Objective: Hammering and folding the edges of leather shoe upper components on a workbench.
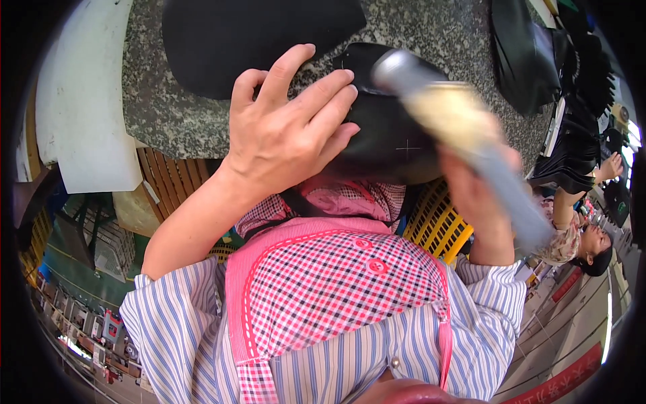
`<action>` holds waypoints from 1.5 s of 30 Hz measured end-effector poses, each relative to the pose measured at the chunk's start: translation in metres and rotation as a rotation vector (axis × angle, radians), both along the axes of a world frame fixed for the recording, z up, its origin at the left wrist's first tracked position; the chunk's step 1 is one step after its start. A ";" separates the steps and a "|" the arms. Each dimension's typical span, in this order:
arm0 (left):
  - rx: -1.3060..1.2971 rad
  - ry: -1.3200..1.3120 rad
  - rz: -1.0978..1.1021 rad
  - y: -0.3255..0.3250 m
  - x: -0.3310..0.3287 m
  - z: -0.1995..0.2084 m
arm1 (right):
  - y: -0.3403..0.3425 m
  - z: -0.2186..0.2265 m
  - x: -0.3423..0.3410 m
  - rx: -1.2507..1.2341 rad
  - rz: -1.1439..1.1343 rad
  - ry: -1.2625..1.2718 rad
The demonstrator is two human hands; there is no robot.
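Under the spread fingers of the left hand, a black leather piece is pressed flat onto the speckled stone slab. Just right of those fingertips, a blurred brush is gripped in the clenched right hand.

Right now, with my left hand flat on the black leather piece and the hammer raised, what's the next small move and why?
Probably bring the blurred grey-headed hammer in the right hand down on the curved black leather piece, clear of the left hand: its fingertips pin the piece on the speckled granite slab.

leather piece on stone slab
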State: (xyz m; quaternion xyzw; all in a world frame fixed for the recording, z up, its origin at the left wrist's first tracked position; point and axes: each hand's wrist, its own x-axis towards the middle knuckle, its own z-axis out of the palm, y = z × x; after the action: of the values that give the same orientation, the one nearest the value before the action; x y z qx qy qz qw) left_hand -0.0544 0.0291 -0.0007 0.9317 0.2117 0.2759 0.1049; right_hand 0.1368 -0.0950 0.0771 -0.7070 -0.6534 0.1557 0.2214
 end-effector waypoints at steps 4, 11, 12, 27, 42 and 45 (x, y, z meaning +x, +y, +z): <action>-0.041 0.055 0.009 0.000 -0.001 0.004 | 0.014 0.012 0.004 -0.221 -0.099 -0.148; -0.101 0.084 0.016 -0.002 -0.001 0.005 | 0.014 0.019 0.003 -0.316 -0.034 -0.095; -0.091 0.088 0.032 0.000 0.000 0.004 | 0.016 0.019 0.002 -0.229 -0.139 -0.008; -0.352 0.038 0.041 0.007 0.002 0.008 | 0.028 0.017 0.004 -0.164 -0.042 0.095; -0.354 0.035 -0.004 0.009 0.005 0.012 | 0.010 0.000 0.019 -0.133 -0.035 0.150; -0.158 0.021 -0.112 0.004 0.010 0.018 | -0.008 0.020 0.038 -0.149 -0.443 0.229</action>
State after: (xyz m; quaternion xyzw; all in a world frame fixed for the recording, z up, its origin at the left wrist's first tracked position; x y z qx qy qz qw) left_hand -0.0440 0.0328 0.0172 0.9337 0.1815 0.2421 0.1913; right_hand 0.1751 -0.1033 0.0976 -0.8249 -0.4401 0.2302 0.2698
